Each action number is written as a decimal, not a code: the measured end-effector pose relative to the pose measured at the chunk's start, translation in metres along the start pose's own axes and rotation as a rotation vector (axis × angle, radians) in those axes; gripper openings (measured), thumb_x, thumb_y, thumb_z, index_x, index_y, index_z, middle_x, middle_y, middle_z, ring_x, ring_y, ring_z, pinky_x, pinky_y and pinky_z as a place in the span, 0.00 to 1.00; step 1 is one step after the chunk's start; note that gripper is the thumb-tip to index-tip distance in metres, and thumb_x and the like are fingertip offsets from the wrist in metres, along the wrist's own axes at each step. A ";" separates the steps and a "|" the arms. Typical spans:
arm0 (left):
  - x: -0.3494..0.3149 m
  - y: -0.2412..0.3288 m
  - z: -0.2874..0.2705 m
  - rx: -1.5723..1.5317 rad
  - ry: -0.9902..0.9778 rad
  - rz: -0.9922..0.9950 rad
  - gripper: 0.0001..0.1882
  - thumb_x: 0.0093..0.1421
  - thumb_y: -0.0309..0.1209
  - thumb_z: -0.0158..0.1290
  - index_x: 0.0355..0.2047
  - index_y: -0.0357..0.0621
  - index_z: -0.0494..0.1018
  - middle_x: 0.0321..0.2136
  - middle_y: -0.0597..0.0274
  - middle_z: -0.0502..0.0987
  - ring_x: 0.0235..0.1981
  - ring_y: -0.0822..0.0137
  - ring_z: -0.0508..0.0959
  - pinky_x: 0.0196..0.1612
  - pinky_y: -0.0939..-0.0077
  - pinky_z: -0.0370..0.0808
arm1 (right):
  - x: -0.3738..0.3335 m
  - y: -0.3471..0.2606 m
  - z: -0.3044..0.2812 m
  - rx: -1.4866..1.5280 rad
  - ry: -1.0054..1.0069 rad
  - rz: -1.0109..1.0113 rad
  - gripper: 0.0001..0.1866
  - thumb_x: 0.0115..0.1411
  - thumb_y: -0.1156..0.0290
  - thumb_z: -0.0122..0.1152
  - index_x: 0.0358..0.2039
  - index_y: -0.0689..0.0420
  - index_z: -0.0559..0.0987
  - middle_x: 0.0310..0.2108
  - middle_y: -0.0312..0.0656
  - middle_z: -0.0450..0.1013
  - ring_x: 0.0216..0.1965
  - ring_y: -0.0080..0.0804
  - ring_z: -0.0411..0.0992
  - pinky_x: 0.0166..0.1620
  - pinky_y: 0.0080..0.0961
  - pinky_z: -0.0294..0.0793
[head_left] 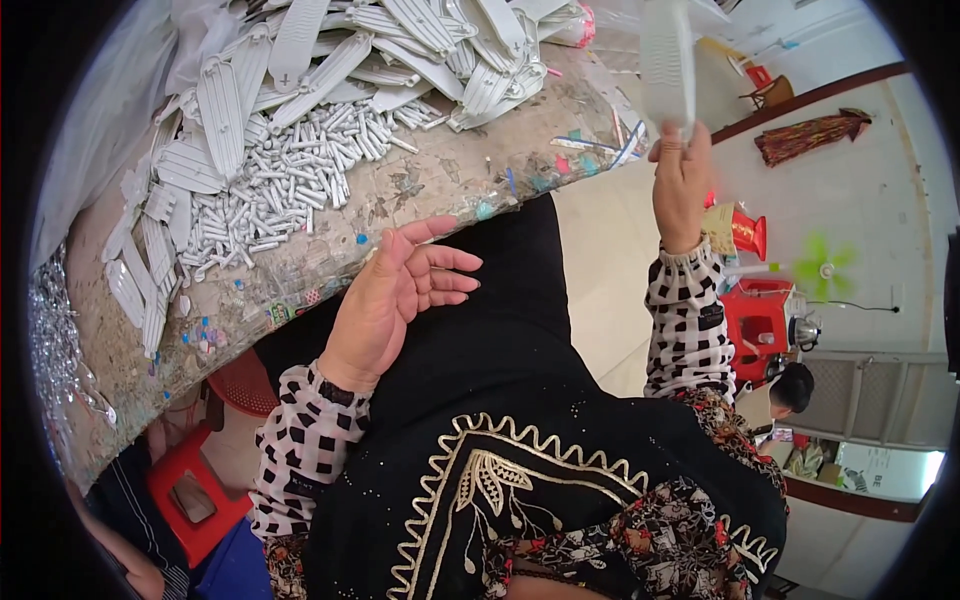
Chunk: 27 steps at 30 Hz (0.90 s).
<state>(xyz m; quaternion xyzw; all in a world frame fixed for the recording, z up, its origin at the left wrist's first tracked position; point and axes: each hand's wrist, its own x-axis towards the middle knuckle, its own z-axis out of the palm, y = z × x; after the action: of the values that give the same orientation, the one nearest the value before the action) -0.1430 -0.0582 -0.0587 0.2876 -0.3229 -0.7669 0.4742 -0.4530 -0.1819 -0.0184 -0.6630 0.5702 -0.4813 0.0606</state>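
Observation:
My right hand (681, 195) is raised at the right, beyond the table's end. Its fingers and thumb pinch the lower end of a long white ridged plastic piece (667, 65), which points upward and looks slightly blurred. In front of the table's near edge, my left hand (385, 295) is empty, palm turned inward, with its fingers loosely curved and apart. Past it on the table lies a heap of small white-grey plastic cylinders (290, 175). Behind them are piled many long white ridged plastic pieces (410, 45), much like the held one.
The worn, stained table (420, 180) curves across the upper left. Paper strips (600, 148) lie near its right end, and silvery tinsel (65, 340) hangs at the far left. A red stool (195, 490) and another person's arm (125, 560) are at lower left. Another person (790, 390) is at right.

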 end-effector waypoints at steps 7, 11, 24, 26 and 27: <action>0.009 0.002 0.000 0.051 -0.002 -0.006 0.38 0.66 0.60 0.30 0.59 0.37 0.59 0.43 0.48 0.76 0.42 0.62 0.78 0.48 0.71 0.74 | -0.009 0.062 0.023 -0.693 -0.378 -0.024 0.13 0.67 0.63 0.47 0.38 0.61 0.72 0.23 0.39 0.70 0.22 0.28 0.67 0.28 0.27 0.68; 0.006 -0.001 0.001 0.062 -0.010 -0.016 0.38 0.67 0.59 0.30 0.58 0.36 0.59 0.42 0.48 0.76 0.42 0.62 0.78 0.47 0.71 0.74 | 0.016 0.008 -0.003 -0.261 -0.041 0.015 0.13 0.67 0.62 0.48 0.38 0.61 0.72 0.24 0.40 0.73 0.21 0.25 0.67 0.27 0.24 0.67; 0.004 -0.006 -0.014 -0.004 0.213 -0.188 0.17 0.69 0.37 0.42 0.49 0.37 0.67 0.36 0.51 0.77 0.37 0.63 0.79 0.42 0.71 0.77 | 0.061 -0.091 0.009 0.713 -0.977 0.467 0.17 0.68 0.56 0.44 0.45 0.57 0.70 0.30 0.40 0.75 0.25 0.22 0.70 0.30 0.18 0.71; 0.008 -0.004 -0.010 0.001 0.190 -0.179 0.16 0.68 0.37 0.42 0.49 0.37 0.67 0.35 0.52 0.77 0.36 0.63 0.79 0.42 0.71 0.77 | 0.142 -0.075 0.010 0.998 -0.537 0.487 0.27 0.69 0.49 0.40 0.51 0.62 0.69 0.39 0.49 0.75 0.25 0.25 0.71 0.28 0.21 0.74; 0.009 -0.004 -0.010 -0.001 0.183 -0.179 0.16 0.68 0.37 0.42 0.49 0.37 0.67 0.36 0.52 0.77 0.36 0.63 0.78 0.42 0.71 0.76 | 0.179 -0.079 0.003 1.178 -0.578 0.419 0.30 0.69 0.47 0.38 0.55 0.62 0.63 0.46 0.54 0.71 0.25 0.25 0.71 0.28 0.21 0.74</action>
<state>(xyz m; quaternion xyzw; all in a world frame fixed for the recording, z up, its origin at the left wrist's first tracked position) -0.1409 -0.0673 -0.0691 0.3837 -0.2508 -0.7770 0.4314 -0.4165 -0.3021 0.1320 -0.4971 0.2905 -0.4928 0.6524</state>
